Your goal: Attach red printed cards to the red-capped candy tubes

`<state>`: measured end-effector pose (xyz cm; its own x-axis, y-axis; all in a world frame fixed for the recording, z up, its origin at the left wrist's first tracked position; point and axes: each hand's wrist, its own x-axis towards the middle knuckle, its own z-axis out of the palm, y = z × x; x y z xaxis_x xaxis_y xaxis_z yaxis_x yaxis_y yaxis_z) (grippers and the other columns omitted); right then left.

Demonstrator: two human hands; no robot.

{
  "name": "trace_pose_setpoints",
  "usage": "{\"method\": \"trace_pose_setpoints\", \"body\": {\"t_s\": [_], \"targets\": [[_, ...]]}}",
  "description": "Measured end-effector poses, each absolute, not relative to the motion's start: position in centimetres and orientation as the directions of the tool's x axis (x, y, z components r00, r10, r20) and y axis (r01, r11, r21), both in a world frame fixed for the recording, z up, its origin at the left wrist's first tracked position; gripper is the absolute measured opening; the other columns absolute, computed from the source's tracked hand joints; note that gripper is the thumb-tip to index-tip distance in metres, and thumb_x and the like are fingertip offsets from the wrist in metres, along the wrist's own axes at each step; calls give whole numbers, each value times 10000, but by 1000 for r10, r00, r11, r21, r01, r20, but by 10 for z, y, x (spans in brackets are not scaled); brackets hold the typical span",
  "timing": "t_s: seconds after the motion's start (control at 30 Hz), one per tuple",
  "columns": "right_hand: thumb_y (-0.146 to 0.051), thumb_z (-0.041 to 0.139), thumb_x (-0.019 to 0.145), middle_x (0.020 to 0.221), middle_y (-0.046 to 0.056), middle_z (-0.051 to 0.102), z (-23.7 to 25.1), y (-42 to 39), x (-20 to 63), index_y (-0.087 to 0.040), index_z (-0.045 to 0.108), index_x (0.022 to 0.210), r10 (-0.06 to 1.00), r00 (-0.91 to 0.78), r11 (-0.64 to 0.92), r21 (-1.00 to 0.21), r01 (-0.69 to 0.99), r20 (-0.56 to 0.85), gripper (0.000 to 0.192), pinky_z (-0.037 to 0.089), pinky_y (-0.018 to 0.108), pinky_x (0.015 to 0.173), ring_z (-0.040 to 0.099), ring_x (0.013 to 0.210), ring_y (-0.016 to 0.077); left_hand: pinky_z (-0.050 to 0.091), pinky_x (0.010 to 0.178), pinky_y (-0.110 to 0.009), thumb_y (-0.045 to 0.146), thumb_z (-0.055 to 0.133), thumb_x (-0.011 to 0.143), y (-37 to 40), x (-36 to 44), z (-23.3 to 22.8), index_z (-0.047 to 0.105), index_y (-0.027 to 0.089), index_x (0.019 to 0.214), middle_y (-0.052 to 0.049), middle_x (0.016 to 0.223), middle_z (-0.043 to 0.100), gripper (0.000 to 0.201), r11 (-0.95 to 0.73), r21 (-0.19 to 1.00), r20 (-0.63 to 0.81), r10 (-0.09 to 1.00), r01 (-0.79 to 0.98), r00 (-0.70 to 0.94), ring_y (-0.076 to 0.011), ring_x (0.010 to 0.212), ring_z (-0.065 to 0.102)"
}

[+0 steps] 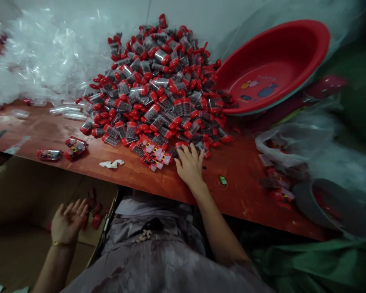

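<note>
A tall heap of red-capped, clear plastic containers (158, 87) appears largely left to handle; only a few small red packets (96, 220) lie in the brown cardboard box (88, 237) below its near-left side. The right hand (190, 167), fingers spread, meets the heap's near edge; the left hand (68, 221), palm up, loosely spread, hangs seemingly empty over the box.

- Your garment (171, 270): greyish fabric, mottled with darker, cloudy patches.
- Your front: a black piece (152, 224) beside a small, knobbly, beige-pink ornament (144, 236); a paler fabric band (140, 206).
- Your left wrist (62, 237): thin, gold-coloured bracelet (60, 243).
- Your forearms (218, 228): bare.
</note>
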<state>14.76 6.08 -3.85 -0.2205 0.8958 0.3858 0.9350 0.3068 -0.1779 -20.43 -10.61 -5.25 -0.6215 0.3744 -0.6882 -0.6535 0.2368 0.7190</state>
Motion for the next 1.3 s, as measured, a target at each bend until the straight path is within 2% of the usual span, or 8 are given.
{"method": "trace_pose_setpoints", "body": {"t_s": [0.2, 0.27, 0.33, 0.5, 0.73, 0.97, 1.13, 1.3], "targets": [[-454, 457, 886, 954, 98, 688, -24, 51, 124, -177, 651, 968, 906, -130, 265, -301, 916, 403, 348, 346, 394, 853, 541, 929, 250, 371, 1037, -420, 356, 625, 763, -75, -122, -37, 650, 258, 1048, -49, 1250, 596, 302, 134, 991, -96, 746, 7, -659, -256, 1209, 503], [-551, 492, 837, 908, 103, 683, -21, 66, 108, -175, 651, 926, 929, -118, 240, -327, 914, 351, 418, 363, 367, 783, 543, 890, 257, 281, 1091, -456, 346, 661, 736, -53, -89, -33, 665, 246, 1068, -75, 1269, 588, 347, -66, 912, 214, 918, 404, -334, -283, 1248, 462], [-614, 510, 792, 905, 111, 673, -21, 82, 93, -169, 642, 910, 944, -108, 219, -346, 913, 311, 479, 368, 358, 765, 544, 873, 259, 214, 1112, -488, 341, 641, 759, -31, -61, -35, 645, 263, 1127, -82, 1313, 552, 376, -253, 729, 359, 932, 636, -40, -292, 1300, 400], [-604, 526, 786, 956, 120, 660, -22, 109, 74, -179, 630, 970, 949, -162, 252, -342, 906, 270, 474, 386, 346, 737, 547, 900, 260, 155, 1117, -522, 307, 533, 844, 3, -31, -47, 566, 234, 1237, -97, 1349, 509, 401, -381, 472, 390, 899, 795, 199, -287, 1331, 351], [-410, 494, 877, 880, 31, 677, -18, 127, 62, -230, 662, 812, 938, -297, 344, -385, 856, 178, 254, 389, 282, 664, 582, 811, 185, 151, 1088, -588, 298, 563, 829, 23, -43, -50, 661, 279, 1096, -79, 1240, 608, 285, -275, 504, 354, 930, 819, 94, -334, 1297, 392], [-213, 439, 879, 1015, 57, 691, -12, 117, 78, -196, 656, 1019, 918, -238, 368, -457, 810, 318, 259, 411, 303, 798, 591, 906, 199, 133, 1104, -545, 303, 593, 802, 24, -45, -48, 671, 266, 1066, -83, 1241, 607, 277, -275, 618, 388, 921, 737, 18, -303, 1288, 414], [-288, 438, 877, 842, 44, 702, -10, 85, 94, -201, 659, 949, 918, -156, 375, -670, 640, 364, 248, 440, 291, 724, 611, 763, 183, 378, 998, -389, 352, 684, 718, 21, -45, -25, 664, 215, 1085, -86, 1136, 667, 393, -166, 953, 244, 917, 254, -316, -246, 1092, 584], [-314, 498, 844, 801, 22, 681, -19, 35, 94, -206, 652, 856, 940, -151, 341, -864, 372, 306, 189, 442, 274, 684, 590, 715, 162, 467, 698, -250, 364, 680, 705, 19, -33, -8, 709, 142, 678, -13, 650, 668, 225, -31, 991, -2, 968, -131, -250, -131, 641, 584]]}}
